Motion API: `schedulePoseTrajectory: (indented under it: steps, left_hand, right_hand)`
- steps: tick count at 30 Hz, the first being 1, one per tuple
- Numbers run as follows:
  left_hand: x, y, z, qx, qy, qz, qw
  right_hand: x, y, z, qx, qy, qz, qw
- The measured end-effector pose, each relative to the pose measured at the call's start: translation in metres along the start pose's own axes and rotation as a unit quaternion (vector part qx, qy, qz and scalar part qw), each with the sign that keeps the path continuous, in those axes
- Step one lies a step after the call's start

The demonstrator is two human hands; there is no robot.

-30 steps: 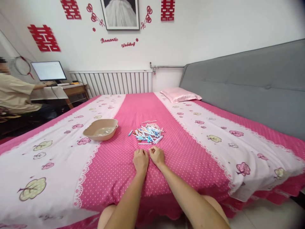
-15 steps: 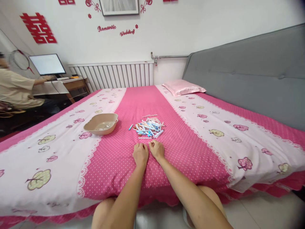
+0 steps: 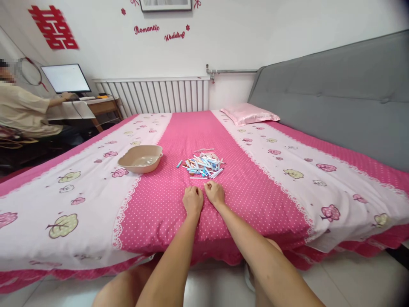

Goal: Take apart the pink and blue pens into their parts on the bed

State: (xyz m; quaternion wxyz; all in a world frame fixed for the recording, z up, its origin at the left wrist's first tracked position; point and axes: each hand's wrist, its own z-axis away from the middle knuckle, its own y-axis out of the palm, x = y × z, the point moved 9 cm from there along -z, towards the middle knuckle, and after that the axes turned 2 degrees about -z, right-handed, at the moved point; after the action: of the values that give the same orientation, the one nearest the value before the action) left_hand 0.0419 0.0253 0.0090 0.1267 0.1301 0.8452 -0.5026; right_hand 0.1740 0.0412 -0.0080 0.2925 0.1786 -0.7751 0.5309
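My left hand rests on the pink dotted bedspread, its fingers curled into a loose fist. Close beside it, a small gap away, my right hand lies with its fingers folded in too. Nothing shows in either hand. Just beyond my knuckles is a loose pile of slim sticks, white, blue and some brownish; their exact kind is too small to tell. A single blue stick lies apart, left of the pile. Farther left stands a beige plastic basin with a few small pale pieces in it.
A pink pillow lies at the far right by the grey padded headboard. A white radiator runs along the back wall. At the left, another person sits at a desk with a monitor.
The camera view has shifted slightly, so the scene sits a little higher and to the right. My leg at the left has swung outward. Both hands keep their place before the pile.
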Motion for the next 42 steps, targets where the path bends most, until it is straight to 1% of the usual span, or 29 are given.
schedulePoseTrajectory:
  steps: [12, 22, 25, 28, 30, 33, 35, 37, 39, 42]
  left_hand:
    - [0.0, 0.003, 0.001, 0.013, -0.002, 0.019, 1.0]
    - [-0.002, 0.001, 0.0, 0.021, -0.001, 0.031, 0.999]
    - [-0.002, 0.0, -0.004, 0.021, -0.007, 0.04, 0.999]
    - [0.0, -0.005, -0.015, 0.017, -0.021, 0.053, 0.998]
    - [0.0, -0.014, -0.029, 0.009, -0.028, 0.064, 0.998]
    - [-0.007, -0.037, -0.057, -0.008, -0.019, 0.081, 0.996]
    - [-0.013, -0.055, -0.078, -0.016, -0.008, 0.093, 0.995]
    - [-0.021, -0.075, -0.098, -0.026, 0.004, 0.109, 0.994]
    - [-0.029, -0.098, -0.115, -0.051, 0.014, 0.17, 0.984]
    - [-0.047, -0.129, -0.13, -0.083, 0.037, 0.265, 0.96]
  right_hand:
    - [-0.001, -0.001, 0.001, 0.007, 0.017, 0.01, 1.0]
    - [-0.001, -0.003, 0.002, 0.009, 0.009, -0.024, 1.0]
    - [0.0, -0.005, -0.003, 0.014, 0.005, -0.047, 0.999]
    - [0.009, -0.011, -0.014, 0.017, -0.013, -0.077, 0.997]
    - [0.02, -0.019, -0.024, 0.012, -0.032, -0.099, 0.995]
    - [0.04, -0.037, -0.043, 0.002, -0.067, -0.129, 0.989]
    - [0.054, -0.054, -0.056, -0.011, -0.101, -0.154, 0.983]
    - [0.069, -0.078, -0.067, -0.042, -0.153, -0.201, 0.967]
    - [0.08, -0.1, -0.076, -0.063, -0.183, -0.24, 0.951]
    - [0.095, -0.128, -0.087, -0.065, -0.207, -0.301, 0.929]
